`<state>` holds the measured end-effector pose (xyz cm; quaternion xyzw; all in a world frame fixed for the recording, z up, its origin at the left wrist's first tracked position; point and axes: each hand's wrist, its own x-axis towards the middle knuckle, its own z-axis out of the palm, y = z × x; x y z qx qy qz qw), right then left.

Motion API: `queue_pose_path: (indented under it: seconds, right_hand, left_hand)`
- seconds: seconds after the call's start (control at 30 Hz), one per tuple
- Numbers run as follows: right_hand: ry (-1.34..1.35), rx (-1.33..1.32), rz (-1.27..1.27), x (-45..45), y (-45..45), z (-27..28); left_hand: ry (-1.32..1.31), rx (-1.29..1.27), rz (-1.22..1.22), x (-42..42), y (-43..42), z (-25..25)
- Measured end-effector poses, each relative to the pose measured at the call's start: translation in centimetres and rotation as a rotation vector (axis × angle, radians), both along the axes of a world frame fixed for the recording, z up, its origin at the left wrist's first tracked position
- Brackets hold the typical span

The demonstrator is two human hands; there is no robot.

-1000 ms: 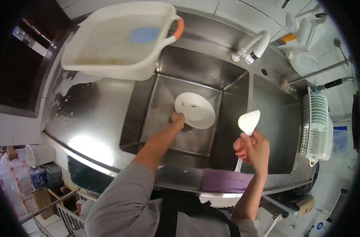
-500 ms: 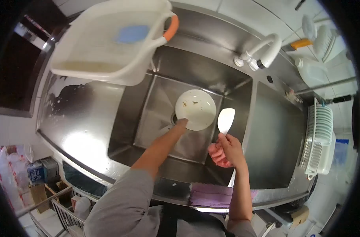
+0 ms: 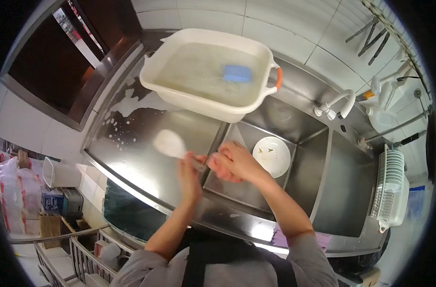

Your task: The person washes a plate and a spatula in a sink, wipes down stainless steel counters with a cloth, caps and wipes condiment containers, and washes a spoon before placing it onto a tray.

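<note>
A white spatula [image 3: 169, 143], smeared by motion, is held between my hands over the left edge of the sink. My left hand [image 3: 189, 177] is closed on it near the base of its blade. Wrapped round a pink cloth [image 3: 222, 167], my right hand [image 3: 239, 162] is beside the left one, at the handle side. A white plate [image 3: 271, 157] with small food scraps lies in the sink basin, right of my right hand, with neither hand touching it.
A white tub [image 3: 206, 102] of cloudy water holding a blue sponge [image 3: 237, 73] stands behind my hands. The white faucet [image 3: 335, 106] is at the back right. A dish rack [image 3: 386, 191] with plates stands at the far right. A purple cloth [image 3: 322, 240] lies on the front edge.
My left hand has left the plate and now holds the spatula. My right hand, with the pink cloth, has moved left. The view has shifted left, and the plate rests in the basin.
</note>
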<state>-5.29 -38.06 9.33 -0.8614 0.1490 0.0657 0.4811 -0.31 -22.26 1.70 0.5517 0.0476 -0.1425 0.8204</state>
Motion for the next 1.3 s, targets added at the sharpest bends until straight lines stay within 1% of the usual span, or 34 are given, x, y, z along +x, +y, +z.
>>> queue_pose_path:
  seconds: [0.03,0.1,0.17,0.2,0.23,0.3,0.33,0.4,0.43,0.5,0.53,0.6,0.67,0.7,0.73,0.77,0.8,0.83,0.9,0.93,1.03,1.07,1.1,1.17,1.2,1.3]
  right_hand:
    - [-0.233,-0.120,0.035,1.5,0.7,-1.6]
    - [-0.611,-0.544,-0.046,5.9,0.9,0.0]
    - [-0.477,-0.360,-0.128,11.2,-3.7,5.0]
    - [-0.385,-0.518,-0.127,14.7,-7.3,5.3]
    - [-0.294,-0.677,-0.126,17.3,-10.2,4.4]
    - [-0.114,-1.126,-0.114,18.8,-12.7,0.8]
    - [0.004,-1.108,-0.058,19.4,-13.6,-0.3]
    - [0.242,-1.056,0.056,20.8,-14.6,-1.9]
    - [0.231,-0.930,0.124,21.5,-14.8,-2.3]
    - [0.225,-0.671,0.239,21.1,-15.4,-3.1]
    - [0.114,-0.551,0.155,19.5,-14.3,-1.8]
    - [-0.111,-0.324,-0.024,14.5,-9.4,4.4]
    - [-0.290,-0.411,-0.119,9.6,-6.6,7.3]
    - [-0.381,-0.454,-0.165,7.3,-5.3,7.5]
    - [-0.406,-0.544,-0.163,4.9,-4.0,6.8]
    - [-0.431,-0.634,-0.161,2.7,-2.6,5.8]
    - [-0.434,-0.655,-0.170,1.0,-1.0,4.0]
    - [-0.434,-0.676,-0.180,-0.3,0.3,1.8]
    - [-0.450,-0.578,-0.270,-2.3,1.6,-3.5]
    - [-0.460,-0.529,-0.313,-2.9,1.4,-5.9]
    - [-0.282,-0.676,-0.550,-4.5,-3.2,-10.9]
    - [-0.390,-0.564,-0.638,-5.1,-4.9,-12.4]
    - [-0.444,-0.565,-0.596,-5.4,-4.2,-12.3]
    - [-0.549,-0.571,-0.508,-5.4,-1.6,-10.9]
    - [-0.574,-0.575,-0.504,-5.7,-1.2,-10.4]
    - [-0.364,-0.702,-0.646,-6.7,-6.4,-13.5]
  left_hand:
    - [-0.029,0.049,0.135,1.5,2.2,2.5]
    - [-0.126,0.105,0.117,4.8,7.3,2.4]
    - [-0.134,0.224,0.028,6.7,11.0,2.7]
    - [-0.119,0.272,-0.026,7.1,12.0,3.2]
    - [-0.078,0.228,-0.092,7.4,12.3,3.4]
    - [0.008,0.145,-0.218,7.3,12.5,3.2]
    - [0.083,0.068,-0.297,7.4,12.5,0.7]
    - [0.142,0.066,-0.441,6.8,10.6,2.0]
    - [0.177,0.044,-0.495,6.6,9.5,2.2]
    - [0.144,-0.069,-0.613,6.6,7.3,2.0]
    - [0.170,-0.089,-0.665,6.6,6.4,1.9]
    - [0.217,-0.131,-0.763,6.3,4.4,1.3]
    - [0.256,-0.164,-0.841,6.1,2.4,-0.3]
    - [0.274,-0.176,-0.873,5.8,1.5,-0.7]
    - [0.307,-0.162,-0.879,5.4,0.4,-0.4]
    - [0.338,-0.147,-0.884,4.8,-0.7,0.0]
    - [0.366,-0.133,-0.888,4.1,-1.7,0.2]
    - [0.349,-0.117,-0.921,3.4,-2.6,-0.6]
    - [0.320,-0.078,-0.988,2.0,-3.8,-3.1]
    - [0.301,-0.025,-1.023,1.2,-3.9,-3.1]
    - [0.237,0.095,-1.097,-1.4,-4.0,-2.5]
    - [0.218,0.117,-1.104,-2.5,-3.9,-1.9]
    - [0.188,0.131,-1.108,-2.9,-4.3,-1.5]
    - [0.146,0.158,-1.071,-1.7,-5.8,-4.1]
    - [0.133,0.172,-1.057,-1.6,-6.0,-5.3]
    - [0.120,0.139,-1.192,-2.3,-5.1,-4.2]
